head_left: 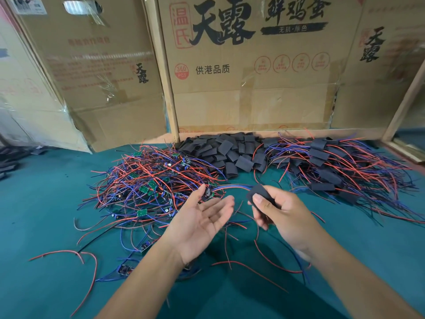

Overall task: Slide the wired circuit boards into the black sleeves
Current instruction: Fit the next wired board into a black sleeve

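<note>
My right hand [276, 212] pinches a black sleeve [259, 192] between thumb and fingers; red and blue wires run out of its far end toward the left. My left hand [202, 222] is held palm up beside it, fingers spread, holding nothing. A tangled pile of wired circuit boards [147, 187] with small green boards and red, blue and black wires lies to the left. A heap of empty black sleeves [227, 153] sits at the back centre. A pile of sleeved boards [340, 166] with trailing wires lies to the right.
All of it lies on a green table cover [46, 226]. Cardboard boxes [253, 65] stand as a wall behind the piles. Loose wired boards [125, 270] lie near my left forearm. A wooden frame [404, 104] rises at the right.
</note>
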Available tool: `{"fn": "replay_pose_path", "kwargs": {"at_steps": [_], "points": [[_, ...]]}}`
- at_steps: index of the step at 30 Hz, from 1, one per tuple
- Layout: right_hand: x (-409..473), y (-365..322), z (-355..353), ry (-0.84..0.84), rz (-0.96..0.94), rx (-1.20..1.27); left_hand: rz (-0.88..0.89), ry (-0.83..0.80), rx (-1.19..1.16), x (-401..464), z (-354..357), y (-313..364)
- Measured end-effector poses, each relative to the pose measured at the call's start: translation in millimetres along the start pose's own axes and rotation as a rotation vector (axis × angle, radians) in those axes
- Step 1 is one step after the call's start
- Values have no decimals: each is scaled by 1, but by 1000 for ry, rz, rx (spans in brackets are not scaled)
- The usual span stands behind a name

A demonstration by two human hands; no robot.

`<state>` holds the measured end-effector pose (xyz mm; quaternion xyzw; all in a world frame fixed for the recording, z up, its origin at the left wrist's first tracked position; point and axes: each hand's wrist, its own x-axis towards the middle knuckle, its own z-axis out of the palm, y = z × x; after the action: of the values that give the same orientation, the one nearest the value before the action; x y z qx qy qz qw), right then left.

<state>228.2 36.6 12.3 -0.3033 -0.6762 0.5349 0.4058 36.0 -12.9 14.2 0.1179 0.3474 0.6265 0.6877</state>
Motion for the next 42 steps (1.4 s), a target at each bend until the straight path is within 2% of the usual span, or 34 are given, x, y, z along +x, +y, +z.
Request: {"fn": "replay_pose_path", "kwargs": {"at_steps": [3, 5, 7, 9, 12, 19, 24, 33, 39, 42], "points": [[0, -1, -5, -82, 36, -36, 156, 24, 37, 3, -2, 1], [-1, -1, -6, -127, 49, -121, 250, 21, 179, 2, -1, 0], [-1, -2, -6, -143, 48, -275, 330, 18, 351, -1, -1, -3], [-2, 0, -7, -133, 6, -565, 385, 16, 470, -3, 1, -7], [-6, -1, -1, -89, -42, -877, 407, -11, 548, -5, 5, -16], [-9, -7, 9, -25, -219, -1092, 398, -41, 600, -8, 11, -32], [-12, -10, 10, -13, -326, -1188, 388, 1, 633, -7, 12, -33], [-6, -4, 10, -78, -260, -1264, 362, 38, 704, -4, 8, -31], [-5, 1, 9, -95, -214, -1288, 357, 119, 712, 0, 5, -31], [-7, 0, 10, -91, -222, -1290, 350, 92, 678, 0, 5, -31]]}}
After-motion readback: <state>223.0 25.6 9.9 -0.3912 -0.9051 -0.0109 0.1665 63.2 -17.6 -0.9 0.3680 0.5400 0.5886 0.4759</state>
